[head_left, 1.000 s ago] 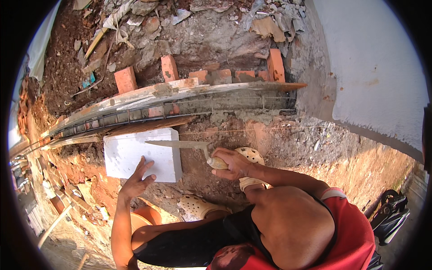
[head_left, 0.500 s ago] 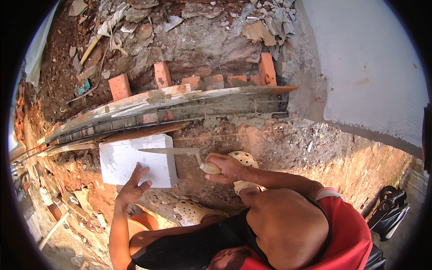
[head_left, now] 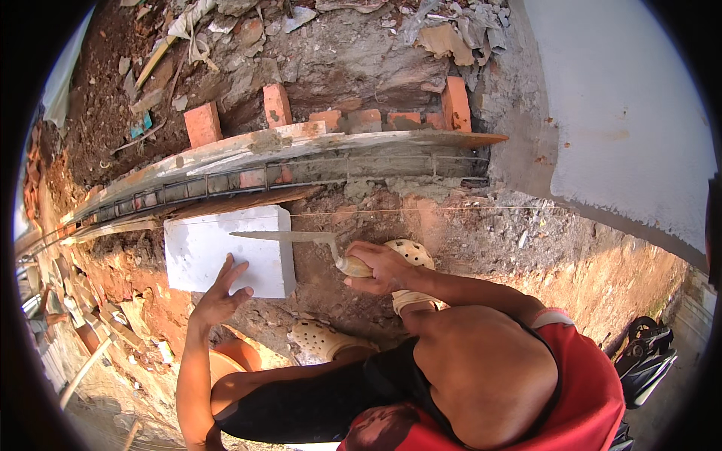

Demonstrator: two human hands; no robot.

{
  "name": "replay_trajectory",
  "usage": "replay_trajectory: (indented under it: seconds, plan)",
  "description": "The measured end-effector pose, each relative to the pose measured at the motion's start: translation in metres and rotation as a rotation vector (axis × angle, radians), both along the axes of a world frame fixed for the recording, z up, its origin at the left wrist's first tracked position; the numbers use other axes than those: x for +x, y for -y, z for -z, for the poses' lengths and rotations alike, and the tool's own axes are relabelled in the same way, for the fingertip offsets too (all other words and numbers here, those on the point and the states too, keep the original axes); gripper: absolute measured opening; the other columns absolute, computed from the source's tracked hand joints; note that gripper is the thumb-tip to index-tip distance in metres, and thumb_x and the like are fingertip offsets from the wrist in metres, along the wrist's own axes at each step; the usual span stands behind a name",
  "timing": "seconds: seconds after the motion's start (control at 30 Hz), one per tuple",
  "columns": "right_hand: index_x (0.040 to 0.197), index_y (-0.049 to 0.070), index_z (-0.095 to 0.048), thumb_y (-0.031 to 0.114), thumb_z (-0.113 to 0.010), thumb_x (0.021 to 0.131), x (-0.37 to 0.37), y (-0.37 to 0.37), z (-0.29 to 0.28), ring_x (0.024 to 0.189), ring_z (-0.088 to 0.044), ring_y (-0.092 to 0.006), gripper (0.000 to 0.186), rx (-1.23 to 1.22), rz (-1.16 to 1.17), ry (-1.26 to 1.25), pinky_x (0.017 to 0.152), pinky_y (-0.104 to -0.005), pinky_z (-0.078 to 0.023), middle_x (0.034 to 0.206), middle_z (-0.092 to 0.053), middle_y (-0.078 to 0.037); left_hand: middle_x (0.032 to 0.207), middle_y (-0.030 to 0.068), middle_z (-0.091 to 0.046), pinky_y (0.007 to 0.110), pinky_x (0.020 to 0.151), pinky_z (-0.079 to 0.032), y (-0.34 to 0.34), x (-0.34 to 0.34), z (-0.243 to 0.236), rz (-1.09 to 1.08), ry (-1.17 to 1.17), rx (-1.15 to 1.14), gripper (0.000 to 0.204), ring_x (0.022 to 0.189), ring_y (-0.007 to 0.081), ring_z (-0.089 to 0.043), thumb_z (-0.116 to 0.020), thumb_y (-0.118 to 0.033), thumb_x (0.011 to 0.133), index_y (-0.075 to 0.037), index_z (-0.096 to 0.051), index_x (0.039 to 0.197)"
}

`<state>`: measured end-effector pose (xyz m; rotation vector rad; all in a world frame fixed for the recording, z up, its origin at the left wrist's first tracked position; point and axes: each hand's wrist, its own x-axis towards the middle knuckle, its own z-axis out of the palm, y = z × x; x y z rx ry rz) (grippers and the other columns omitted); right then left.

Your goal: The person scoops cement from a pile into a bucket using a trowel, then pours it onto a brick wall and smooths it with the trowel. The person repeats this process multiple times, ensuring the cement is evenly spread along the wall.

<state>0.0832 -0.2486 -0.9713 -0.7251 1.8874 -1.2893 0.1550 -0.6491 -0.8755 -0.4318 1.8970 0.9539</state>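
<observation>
A white rectangular block lies on the dirt below me. My left hand is at its near side, fingers spread on its face, holding nothing. My right hand grips a trowel by its wooden handle; the long, narrow blade lies flat over the block's upper part, and whether it touches is unclear. A thin string stretches across near the block's far edge. My feet, in beige perforated sandals, are beside and below the hands, with an orange bucket partly hidden at the left.
Beyond the block runs a trench with steel rebar, boards and upright red bricks. Rubble covers the far ground. A pale plastered wall rises at right, dark objects below it. Timber scraps lie left.
The whole view has shifted slightly; my hands, the trowel and the block keep almost the same arrangement.
</observation>
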Motion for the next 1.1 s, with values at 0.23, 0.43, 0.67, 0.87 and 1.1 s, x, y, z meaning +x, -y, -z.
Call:
replay_trajectory:
  seconds: [0.23, 0.43, 0.67, 0.87, 1.1]
  plan:
    - [0.117, 0.000, -0.061, 0.031, -0.076, 0.085, -0.001, 0.003, -0.006, 0.103, -0.065, -0.0373, 0.047, -0.003, 0.043, -0.015, 0.090, -0.0435, -0.052, 0.112, -0.065, -0.017, 0.173, 0.0154, -0.004, 0.043, 0.127, -0.020, -0.001, 0.005, -0.002, 0.149, -0.013, -0.124, 0.072, 0.158, 0.0329, -0.014, -0.063, -0.044, 0.100, -0.021, -0.033, 0.161]
    - [0.116, -0.002, -0.061, 0.028, -0.078, 0.081, 0.000, 0.002, 0.004, 0.095, -0.064, -0.0339, 0.048, -0.075, 0.096, 0.016, 0.088, -0.0417, -0.050, 0.105, -0.065, -0.017, 0.171, 0.0173, -0.013, 0.045, 0.126, -0.022, -0.001, 0.009, 0.003, 0.082, -0.093, -0.099, 0.072, 0.157, 0.0354, -0.017, -0.064, -0.045, 0.098, -0.014, -0.040, 0.158]
    - [0.109, 0.002, -0.058, 0.025, -0.071, 0.088, 0.004, -0.001, 0.015, 0.091, -0.053, -0.0188, 0.033, -0.118, 0.114, 0.078, 0.087, -0.0356, -0.045, 0.099, -0.057, -0.006, 0.156, 0.0173, -0.044, 0.046, 0.119, -0.035, 0.013, 0.008, -0.007, -0.095, -0.169, -0.180, 0.069, 0.145, 0.0357, -0.042, -0.062, -0.049, 0.098, -0.010, -0.046, 0.153]
    - [0.113, 0.004, -0.058, 0.019, -0.070, 0.090, -0.004, 0.001, 0.004, 0.073, -0.056, -0.0129, 0.030, -0.056, 0.080, 0.105, 0.068, -0.0288, -0.049, 0.091, -0.057, -0.004, 0.151, 0.0171, -0.051, 0.046, 0.116, -0.039, 0.024, 0.016, -0.036, -0.200, -0.325, -0.264, 0.071, 0.140, 0.0368, -0.049, -0.060, -0.054, 0.097, -0.010, -0.048, 0.151]
    - [0.115, 0.004, -0.057, 0.017, -0.068, 0.093, -0.034, 0.040, -0.050, 0.061, -0.054, -0.0076, 0.028, -0.163, 0.040, 0.233, 0.054, -0.0244, -0.047, 0.094, -0.062, -0.005, 0.151, 0.0184, -0.051, 0.046, 0.115, -0.040, 0.019, 0.022, -0.083, -0.200, -0.407, -0.264, 0.072, 0.139, 0.0368, -0.049, -0.059, -0.056, 0.098, -0.010, -0.047, 0.152]
